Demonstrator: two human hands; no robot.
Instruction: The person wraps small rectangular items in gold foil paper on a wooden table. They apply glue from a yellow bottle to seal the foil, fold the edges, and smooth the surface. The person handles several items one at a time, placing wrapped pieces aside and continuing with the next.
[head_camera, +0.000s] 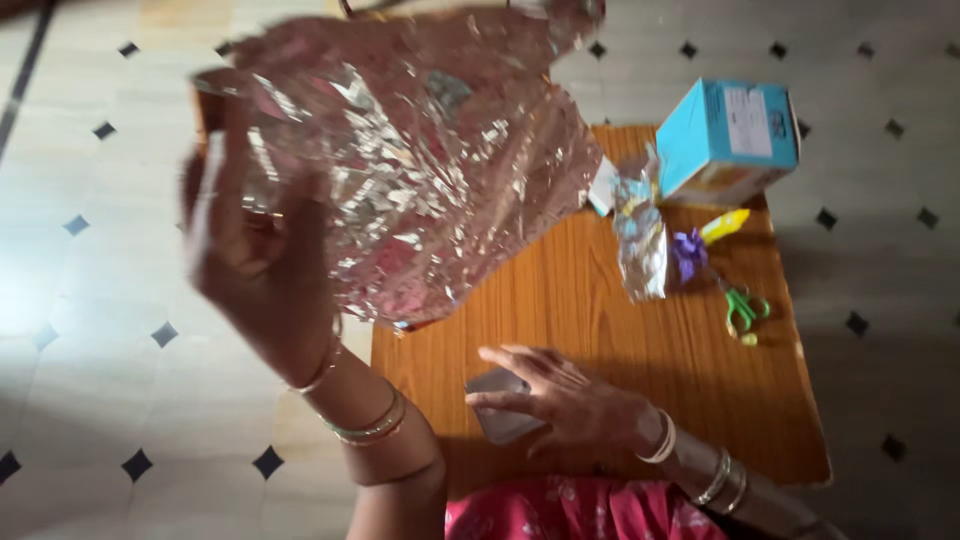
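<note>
My left hand grips a crinkled foil sheet raised over the table; my right hand rests half-open, fingers on a grey card at the table's near edge.

a turquoise box lies tilted at the bench's far right corner, white label facing up; a crinkly silver wrapper sits just left of it.

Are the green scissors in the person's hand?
No, the green scissors lie on the wooden table, apart from both hands; the left hand holds up a shiny plastic sheet.
</note>
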